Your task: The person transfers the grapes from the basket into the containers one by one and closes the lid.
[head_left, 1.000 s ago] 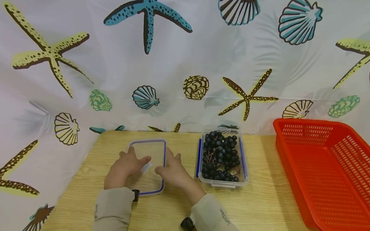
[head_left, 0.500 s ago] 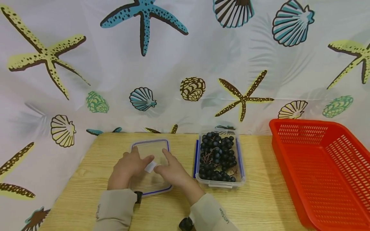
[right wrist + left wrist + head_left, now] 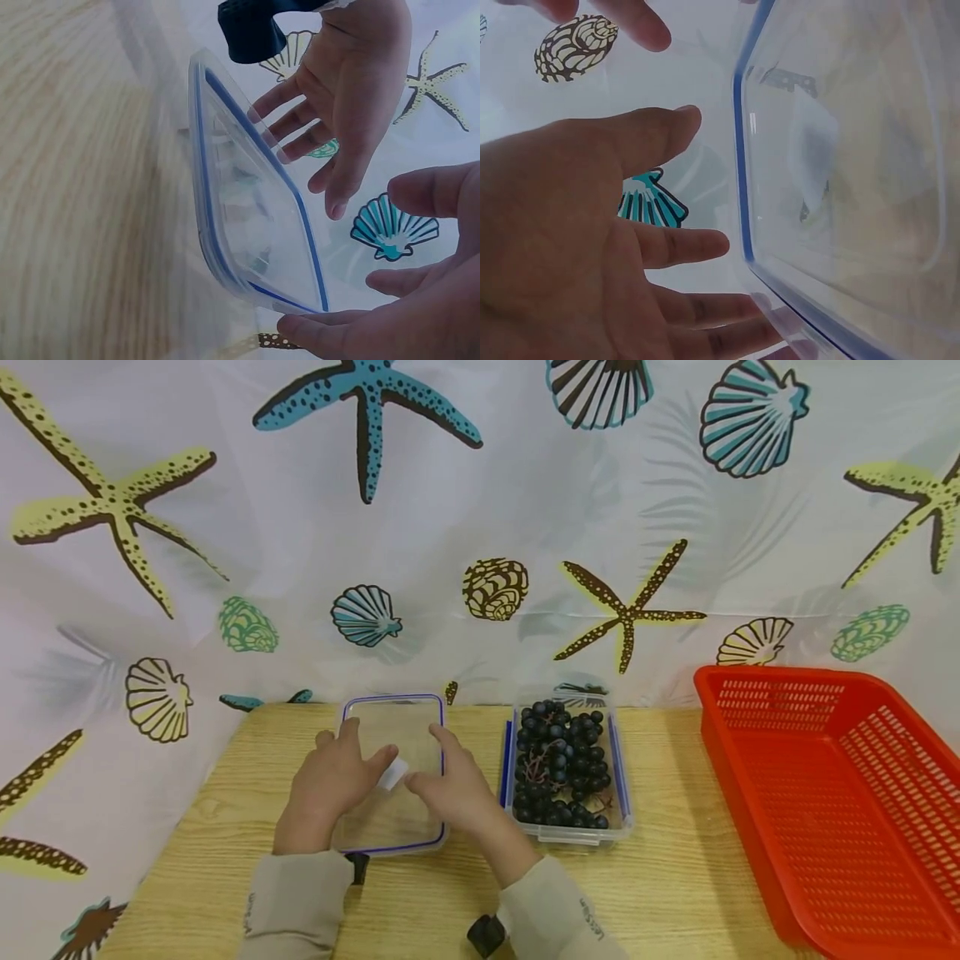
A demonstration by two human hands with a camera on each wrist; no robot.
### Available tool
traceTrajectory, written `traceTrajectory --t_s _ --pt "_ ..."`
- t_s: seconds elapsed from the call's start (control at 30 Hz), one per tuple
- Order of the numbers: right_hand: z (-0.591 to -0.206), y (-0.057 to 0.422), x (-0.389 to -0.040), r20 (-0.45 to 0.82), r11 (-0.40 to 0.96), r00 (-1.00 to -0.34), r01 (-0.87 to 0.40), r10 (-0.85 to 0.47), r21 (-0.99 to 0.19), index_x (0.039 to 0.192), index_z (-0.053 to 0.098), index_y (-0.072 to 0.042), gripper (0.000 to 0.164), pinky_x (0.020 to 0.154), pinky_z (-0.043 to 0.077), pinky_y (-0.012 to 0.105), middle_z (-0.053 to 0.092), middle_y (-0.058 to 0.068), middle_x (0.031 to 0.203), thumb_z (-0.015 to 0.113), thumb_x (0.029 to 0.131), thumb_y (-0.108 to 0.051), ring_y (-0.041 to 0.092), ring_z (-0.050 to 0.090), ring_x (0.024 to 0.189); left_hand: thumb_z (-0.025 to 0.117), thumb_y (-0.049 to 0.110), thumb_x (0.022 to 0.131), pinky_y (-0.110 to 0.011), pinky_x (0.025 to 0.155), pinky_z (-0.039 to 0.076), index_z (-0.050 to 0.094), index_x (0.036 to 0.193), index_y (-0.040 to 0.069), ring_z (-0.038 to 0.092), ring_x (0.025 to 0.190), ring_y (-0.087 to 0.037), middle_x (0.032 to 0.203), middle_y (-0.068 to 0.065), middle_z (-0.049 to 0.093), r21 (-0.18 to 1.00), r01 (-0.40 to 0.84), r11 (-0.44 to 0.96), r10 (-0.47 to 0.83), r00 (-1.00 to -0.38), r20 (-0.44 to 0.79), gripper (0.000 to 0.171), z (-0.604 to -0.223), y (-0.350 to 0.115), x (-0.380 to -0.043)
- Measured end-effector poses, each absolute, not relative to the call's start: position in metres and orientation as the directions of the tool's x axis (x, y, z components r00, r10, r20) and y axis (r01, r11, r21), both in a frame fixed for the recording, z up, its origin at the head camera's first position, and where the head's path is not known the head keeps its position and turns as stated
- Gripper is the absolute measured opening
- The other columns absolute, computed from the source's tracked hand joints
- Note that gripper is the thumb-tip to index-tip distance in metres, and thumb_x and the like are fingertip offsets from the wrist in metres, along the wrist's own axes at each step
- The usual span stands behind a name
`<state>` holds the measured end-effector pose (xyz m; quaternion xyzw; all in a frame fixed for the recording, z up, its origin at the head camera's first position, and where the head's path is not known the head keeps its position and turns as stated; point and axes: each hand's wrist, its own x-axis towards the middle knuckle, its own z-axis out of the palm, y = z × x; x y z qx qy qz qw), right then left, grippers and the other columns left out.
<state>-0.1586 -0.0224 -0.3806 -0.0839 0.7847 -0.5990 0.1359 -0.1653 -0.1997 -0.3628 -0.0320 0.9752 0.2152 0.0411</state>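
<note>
A clear plastic food box (image 3: 393, 849) with a blue seal round its rim is at the left of the table. A small white patch (image 3: 393, 773) shows through it. My left hand (image 3: 330, 785) is at its left side, fingers extended; in the left wrist view some fingertips (image 3: 761, 304) touch the box's edge. At the opposite side is my right hand (image 3: 457, 789). The right wrist view shows its fingers stretched to the box's lower edge (image 3: 281, 306), and the left hand (image 3: 337, 97) reaching the far edge. Both thumbs point inward over the box.
Right of my hands stands a second clear box (image 3: 573, 835) holding bunches of dark grapes (image 3: 558, 768). A blue strip (image 3: 507, 764) runs along its left side. A red plastic basket (image 3: 765, 810) stands at the right. Behind the wooden table (image 3: 660, 893) hangs a patterned cloth (image 3: 435, 527).
The clear box has shifted right, then away from me or upward, with both hands staying at its sides. The head view has turned slightly. The grapes and the red basket stay put.
</note>
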Motion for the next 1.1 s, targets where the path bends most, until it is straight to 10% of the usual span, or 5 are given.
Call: traceTrajectory --t_s 0.7,1.1 --pt "-0.352 -0.004 -0.158 -0.031 0.061 -0.984 0.020 -0.173 -0.998 0.165 0.008 -0.021 0.094 0.112 0.031 0.056 0.018 0.023 0.163 0.067 0.092 -0.015 0.039 0.023 0.148 0.054 0.045 0.103 -0.064 0.073 0.050 -0.006 0.159 0.003 0.059 0.087 -0.057 0.146 -0.041 0.022 0.619 0.021 0.785 -0.076 -0.989 0.130 0.092 -0.333 -0.192 -0.158" --pt "-0.339 0.009 -0.157 -0.023 -0.030 -0.981 0.030 -0.193 -0.999 0.159 0.028 -0.018 0.074 0.111 0.031 0.059 0.034 0.023 0.150 0.064 0.094 -0.012 0.037 0.027 0.147 0.049 0.060 0.101 -0.069 0.099 0.039 -0.003 0.162 0.008 0.032 0.139 -0.051 0.155 -0.031 0.018 0.744 0.081 0.664 -0.103 -0.975 0.198 0.096 -0.326 -0.188 -0.155"
